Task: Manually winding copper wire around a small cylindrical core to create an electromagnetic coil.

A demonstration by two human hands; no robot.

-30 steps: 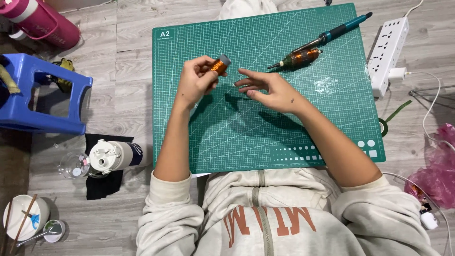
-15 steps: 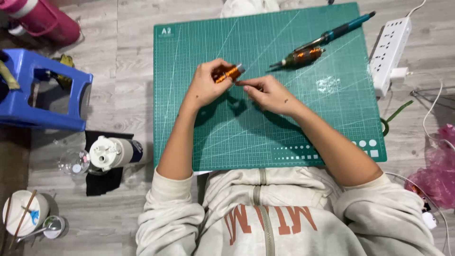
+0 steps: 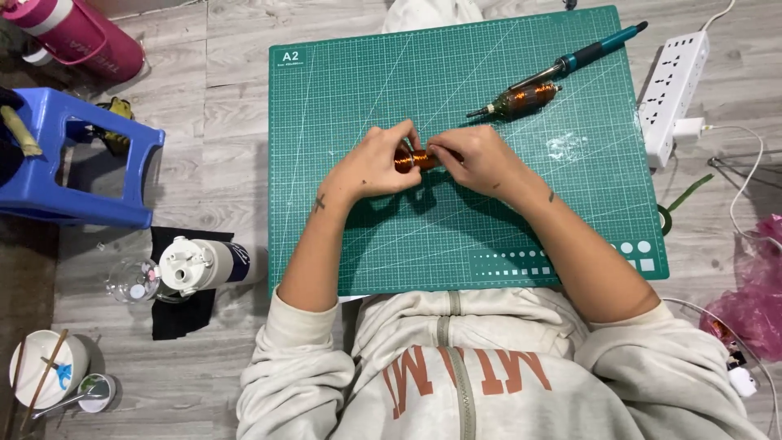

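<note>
**Both hands pinch one copper coil over the mat**

Left hand [image 3: 376,165] curled, fingers narrow, gripping the left end of a small copper-wound coil [image 3: 410,157]. Right hand [image 3: 474,159] also curled tight, fingertips closed on the coil's right end. Hands nearly touching each other, coil between them, only a short orange-copper strip visible; rest hidden by fingers. Cannot tell if the coil touches the mat or is held just above it.

Coil sits around the middle of the green cutting mat [image 3: 342,90], a bit above centre. Both forearms run up from the cream sweatshirt [image 3: 456,383] at the bottom edge.

Upper right on the mat: a second copper-wound coil [image 3: 525,99] lying flat, just beside a teal-handled soldering iron [image 3: 586,59] set diagonally; the two look to touch or nearly so. Whitish smear [image 3: 566,147] on the mat below them.

Off the mat, right: white power strip [image 3: 672,85] with a plug in it, pink plastic bag [image 3: 762,301] at the edge. Left: blue plastic stool [image 3: 77,175], pink bottle [image 3: 77,37] top corner, white-lidded bottle [image 3: 199,265] on a black cloth, white cup [image 3: 45,371] with sticks in it bottom corner. All well apart from the hands.
</note>
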